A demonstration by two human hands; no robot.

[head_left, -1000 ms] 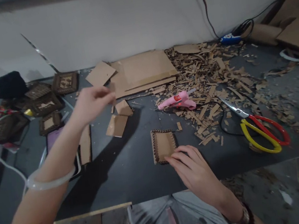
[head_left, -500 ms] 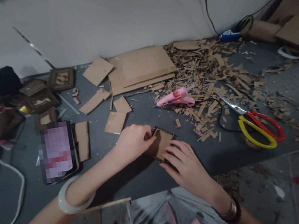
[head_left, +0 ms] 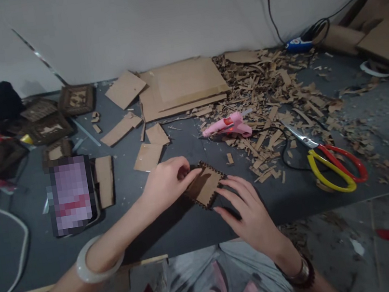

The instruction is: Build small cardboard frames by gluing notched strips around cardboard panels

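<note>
Using both hands, you have a small cardboard frame (head_left: 207,186) on the dark surface (head_left: 293,204), tilted a bit, with a bumpy rim. It sits in front of your body. Your left hand (head_left: 168,181) is curled up narrow, with its thumb at the top left side of the frame. I cannot tell if it pinches anything. Your right hand (head_left: 246,211) is spread fairly wide, with fingertips at the frame's right side.

The near edge of the surface runs below the frame, and both your arms reach over it. On your right, dark surface shows between your hand and the scissors (head_left: 311,143), which have one yellow and one red handle. On your left, more shows between your arm and the cardboard strip (head_left: 105,181) beside the phone (head_left: 72,193). Past the frame, the room gets tighter: two small card pieces (head_left: 148,157) lie near your left hand, and the pink glue gun (head_left: 228,125) lies in front of a big mess of scraps (head_left: 258,85).

The blue thing (head_left: 299,45) by the wall has a white mark, too small to read. The phone is hidden by blurry squares, so its red band can't be read.
</note>
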